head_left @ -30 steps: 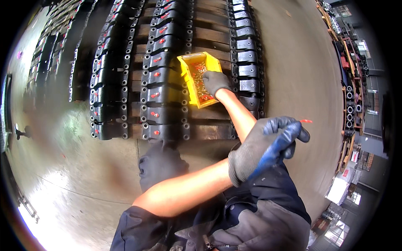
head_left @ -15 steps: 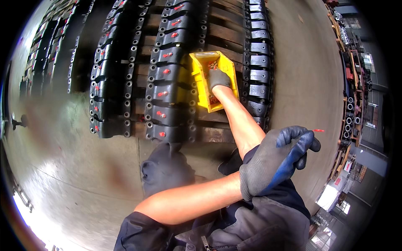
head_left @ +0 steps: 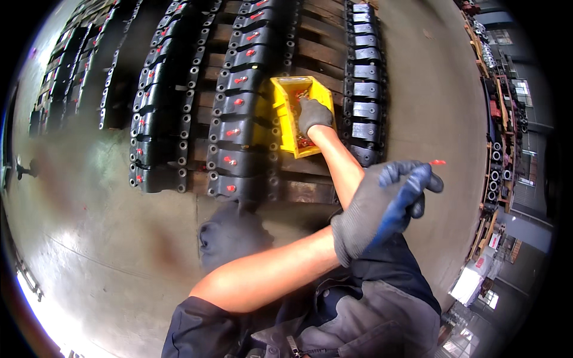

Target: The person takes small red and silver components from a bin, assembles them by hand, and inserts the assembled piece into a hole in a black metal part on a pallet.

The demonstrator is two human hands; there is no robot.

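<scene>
My left hand (head_left: 382, 206), in a grey and blue work glove, reaches across to the right over my other arm. Its fingers are closed, and a small thin red piece (head_left: 438, 162) sticks out at the fingertips. My right hand (head_left: 316, 115), gloved in grey, is inside a yellow bin (head_left: 289, 135). Small red and metal-coloured parts (head_left: 302, 94) show in that bin; the right fingertips are mostly hidden. Left of the bin runs a row of black track pads (head_left: 240, 95), each bearing a small red piece (head_left: 239, 102) with a metal tip on some.
Another row of black track pads (head_left: 366, 92), without red pieces, stands right of the bin. Further rows (head_left: 156, 107) lie to the left on wooden slats (head_left: 307, 191). Racks with ring-shaped parts (head_left: 495, 173) line the far right beyond the concrete floor (head_left: 424, 101).
My left hand has shifted slightly left and up, still with the red piece. My right hand has moved a little within the yellow bin. The view has shifted slightly.
</scene>
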